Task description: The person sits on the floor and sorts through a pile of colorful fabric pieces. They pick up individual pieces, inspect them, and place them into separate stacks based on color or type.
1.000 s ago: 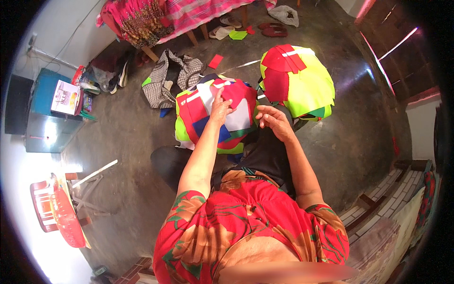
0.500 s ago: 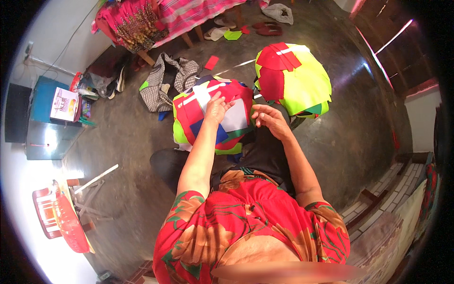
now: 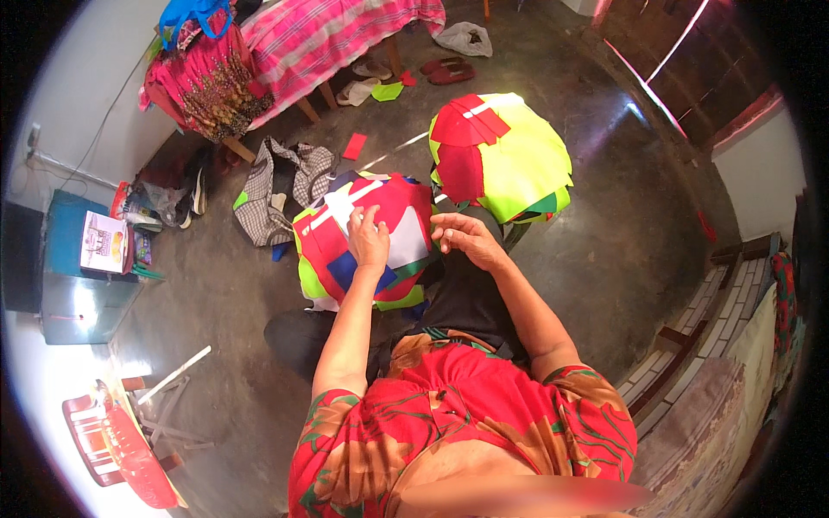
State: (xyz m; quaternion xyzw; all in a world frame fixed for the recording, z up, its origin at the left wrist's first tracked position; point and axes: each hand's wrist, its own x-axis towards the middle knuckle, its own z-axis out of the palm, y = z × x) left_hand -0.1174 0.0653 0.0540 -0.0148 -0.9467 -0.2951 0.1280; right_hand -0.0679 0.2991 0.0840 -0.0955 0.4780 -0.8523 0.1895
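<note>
A heap of cloth pieces [image 3: 408, 197] in red, white, blue, grey, green and lime lies in front of me, by my legs. Above its middle is my left hand [image 3: 369, 240], fingers apart and slightly bent; whether the fingertips touch the cloth I cannot tell. My right hand [image 3: 466, 239] hovers at the heap's right edge, its fingers loosely bent and apart, with nothing visible in them. Just beyond it, to the right, stands a second rounded heap of lime and red cloth [image 3: 518, 164], with a white strip across its top.
A checked grey cloth bag [image 3: 259, 194] lies left of the near heap, with a red scrap [image 3: 354, 147] beyond it. Shoes [image 3: 447, 71] sit beside a table with a pink checked cloth [image 3: 337, 39]. At left are a teal cabinet [image 3: 73, 298] and a red chair [image 3: 129, 449].
My left hand has turned from palm upward to fingers bent down over the heap. My right hand stays beside it, fingers a little straighter. The whole view has shifted slightly.
</note>
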